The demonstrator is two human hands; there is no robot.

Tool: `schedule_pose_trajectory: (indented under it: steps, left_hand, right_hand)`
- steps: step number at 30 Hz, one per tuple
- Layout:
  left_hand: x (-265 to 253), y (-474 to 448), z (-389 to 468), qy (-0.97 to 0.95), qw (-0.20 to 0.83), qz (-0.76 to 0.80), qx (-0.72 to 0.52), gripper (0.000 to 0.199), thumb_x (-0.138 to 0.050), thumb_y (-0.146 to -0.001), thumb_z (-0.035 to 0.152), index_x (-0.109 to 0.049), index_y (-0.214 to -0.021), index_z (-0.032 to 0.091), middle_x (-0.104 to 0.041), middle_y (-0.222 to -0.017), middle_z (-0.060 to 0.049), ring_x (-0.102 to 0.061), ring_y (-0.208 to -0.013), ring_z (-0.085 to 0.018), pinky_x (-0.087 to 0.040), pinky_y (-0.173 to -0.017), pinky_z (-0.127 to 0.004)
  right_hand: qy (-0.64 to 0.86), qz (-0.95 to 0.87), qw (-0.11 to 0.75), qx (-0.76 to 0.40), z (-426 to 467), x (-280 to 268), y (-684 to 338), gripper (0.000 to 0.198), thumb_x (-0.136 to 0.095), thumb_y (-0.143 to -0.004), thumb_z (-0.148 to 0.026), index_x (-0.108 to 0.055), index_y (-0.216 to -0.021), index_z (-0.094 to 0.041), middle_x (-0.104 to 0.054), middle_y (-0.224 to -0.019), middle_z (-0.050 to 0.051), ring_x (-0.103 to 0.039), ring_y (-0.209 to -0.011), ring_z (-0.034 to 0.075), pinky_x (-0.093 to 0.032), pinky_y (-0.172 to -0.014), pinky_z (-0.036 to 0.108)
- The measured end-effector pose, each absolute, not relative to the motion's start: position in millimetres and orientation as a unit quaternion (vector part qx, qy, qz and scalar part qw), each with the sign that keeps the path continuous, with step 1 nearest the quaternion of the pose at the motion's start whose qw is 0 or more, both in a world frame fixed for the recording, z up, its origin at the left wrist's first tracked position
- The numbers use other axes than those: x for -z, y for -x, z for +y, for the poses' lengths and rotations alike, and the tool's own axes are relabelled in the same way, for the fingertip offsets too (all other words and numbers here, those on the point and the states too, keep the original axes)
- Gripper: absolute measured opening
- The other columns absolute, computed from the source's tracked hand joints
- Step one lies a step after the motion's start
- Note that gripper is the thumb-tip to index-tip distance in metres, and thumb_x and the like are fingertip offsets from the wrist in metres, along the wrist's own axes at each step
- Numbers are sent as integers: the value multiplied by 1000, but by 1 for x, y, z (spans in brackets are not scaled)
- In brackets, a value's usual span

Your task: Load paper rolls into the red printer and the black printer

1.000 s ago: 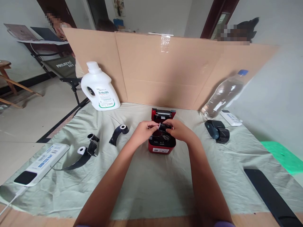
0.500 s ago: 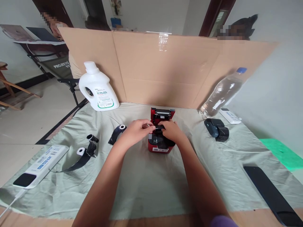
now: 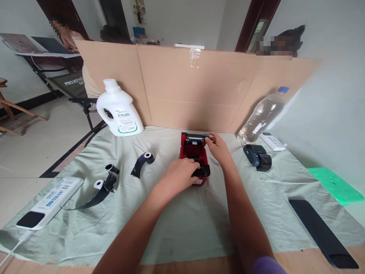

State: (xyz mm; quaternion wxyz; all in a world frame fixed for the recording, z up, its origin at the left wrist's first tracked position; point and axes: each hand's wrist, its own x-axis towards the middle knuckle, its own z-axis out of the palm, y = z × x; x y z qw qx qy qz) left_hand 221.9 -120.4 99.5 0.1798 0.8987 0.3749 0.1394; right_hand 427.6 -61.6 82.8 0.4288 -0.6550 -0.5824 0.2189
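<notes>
Left hand point(image 3: 182, 171) right across the red box point(image 3: 203, 180), hiding its near left side and part of its label point(image 3: 198, 182)! What it touches inside, we can't tell. Left of the box, the white bottle's point(image 3: 121, 108) fine print is too small to read; farther left, a wooden stool point(image 3: 7, 107) runs off the edge!

The greenish cloth point(image 3: 194, 224) bears a red machine point(image 3: 204, 179).
</notes>
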Motion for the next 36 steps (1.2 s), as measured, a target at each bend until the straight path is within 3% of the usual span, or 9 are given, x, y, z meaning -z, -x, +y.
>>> schedule_pose_trajectory:
  steps: [4, 8, 10, 12, 17, 21, 25, 29, 36]
  left_hand:
    - [-93, -219, -129, -936, 71, 319, -129, 20, -55, -93, 20, -72, -84, 21, -67, -79, -6, -62, -73, -20, -38, -60, -29]
    - [-70, -203, -139, -931, -33, 295, -215, 26, -46, -100, 22, -72, -97, 21, -65, -74, -5, -59, -69, -17, -36, -57, -28]
    - [-52, -199, -144, -917, -86, 279, -271, 25, -46, -99, 20, -71, -101, 21, -62, -68, -3, -56, -65, -15, -35, -56, -29]
    - [-33, -198, -149, -901, -126, 266, -319, 22, -49, -98, 17, -71, -101, 21, -58, -64, -2, -54, -62, -15, -34, -55, -29]
    - [-4, -200, -158, -874, -130, 262, -389, 21, -56, -92, 10, -71, -102, 22, -54, -61, 0, -51, -59, -15, -33, -54, -29]
    - [-3, -201, -156, -848, 16, 312, -428, 15, -59, -93, 25, -72, -99, 25, -59, -69, -3, -55, -67, -16, -44, -62, -31]
    - [-15, -208, -134, -650, 294, 501, -491, 34, -49, -97, 41, -64, -121, 22, -61, -90, -6, -60, -83, -18, -52, -77, -32]
    - [-25, -213, -106, -477, 551, 526, -438, 42, -52, -91, 42, -55, -127, 22, -61, -93, -3, -62, -81, -16, -52, -69, -26]
    - [-26, -209, -94, -463, 609, 486, -422, 39, -59, -80, 33, -53, -117, 24, -55, -80, 4, -53, -64, -10, -41, -53, -18]
  right_hand:
    - [600, -545, 503, -301, -55, -69, -421, 42, -48, -90, -52, -62, -107, -17, -68, -102, 8, -62, -89, 18, -50, -80, 30]
    - [572, -541, 524, -325, -71, -60, -426, 32, -52, -83, -50, -61, -86, -19, -67, -95, 5, -61, -95, 21, -50, -83, 32]
    - [561, -542, 533, -328, -82, -51, -428, 27, -56, -76, -39, -62, -94, -20, -67, -107, 7, -60, -105, 23, -50, -86, 33]
    - [552, -540, 534, -345, -92, -40, -429, 43, -55, -73, -32, -59, -114, -21, -63, -125, 9, -57, -117, 24, -51, -90, 35]
    - [511, -561, 520, -391, -104, -17, -421, 62, -44, -82, -31, -41, -144, -23, -47, -152, 7, -45, -140, 21, -42, -113, 39]
    - [506, -555, 529, -396, -106, -8, -416, 68, -41, -85, -30, -33, -152, -26, -39, -158, 5, -39, -145, 20, -38, -117, 40]
    - [542, -562, 499, -377, -107, -9, -415, 71, -39, -85, -24, -29, -155, -27, -42, -156, 4, -41, -144, 21, -40, -115, 43]
    - [570, -555, 476, -374, -108, -15, -413, 74, -38, -85, -20, -27, -157, -29, -48, -152, 2, -44, -141, 21, -42, -114, 44]
    - [554, -548, 496, -384, -108, -19, -412, 76, -40, -79, -18, -34, -154, -29, -45, -154, 0, -46, -140, 21, -44, -111, 41]
